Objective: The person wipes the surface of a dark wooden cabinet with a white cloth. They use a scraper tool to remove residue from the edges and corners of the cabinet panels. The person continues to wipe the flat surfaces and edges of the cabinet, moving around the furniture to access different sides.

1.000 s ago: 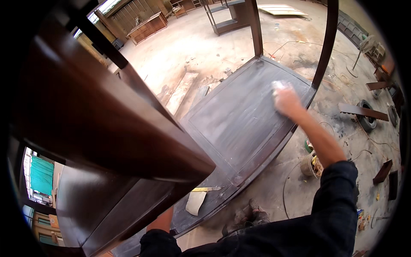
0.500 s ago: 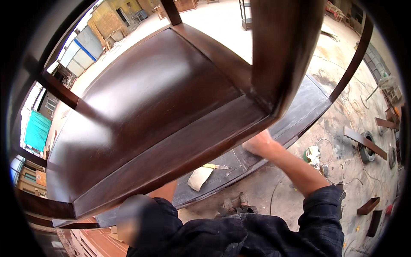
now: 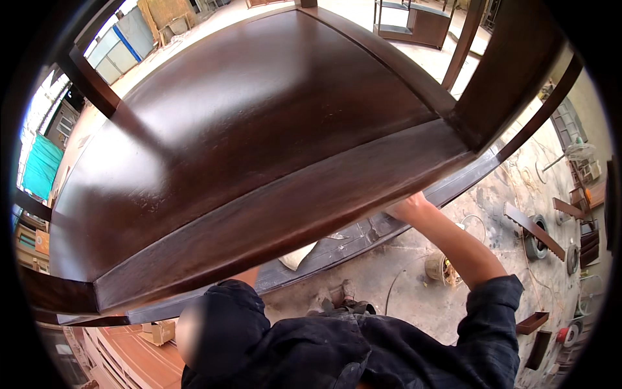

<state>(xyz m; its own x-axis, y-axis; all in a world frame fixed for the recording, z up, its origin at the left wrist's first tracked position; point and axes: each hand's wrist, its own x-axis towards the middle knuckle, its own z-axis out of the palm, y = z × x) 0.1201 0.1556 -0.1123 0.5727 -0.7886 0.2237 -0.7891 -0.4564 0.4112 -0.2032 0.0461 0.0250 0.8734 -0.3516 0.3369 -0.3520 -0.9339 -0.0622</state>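
Observation:
A large dark brown wooden panel (image 3: 214, 142), glossy with a raised border, fills the middle of the view, held in a frame with posts. Below its near edge my right hand (image 3: 408, 207) is partly visible above the lower dark board (image 3: 369, 235); the panel covers its fingers, so what they hold cannot be seen. My left forearm (image 3: 248, 275) runs under the panel's near edge, and the left hand is hidden there. On the lower board lies a pale curled sheet (image 3: 299, 255), half covered by the panel, near a thin, flat, light-coloured piece (image 3: 337, 237).
To the right on the concrete floor are a bucket (image 3: 439, 267), a tyre (image 3: 536, 240), a notched wooden strip (image 3: 528, 225) and an open brown box (image 3: 532, 323). Frame posts (image 3: 91, 81) rise around the panel. A cardboard box (image 3: 159, 332) sits at lower left.
My viewpoint has shifted, so the panel's right corner and the floor items appear in different places. My right hand stays under the near edge, now further right; more of the pale sheet is covered.

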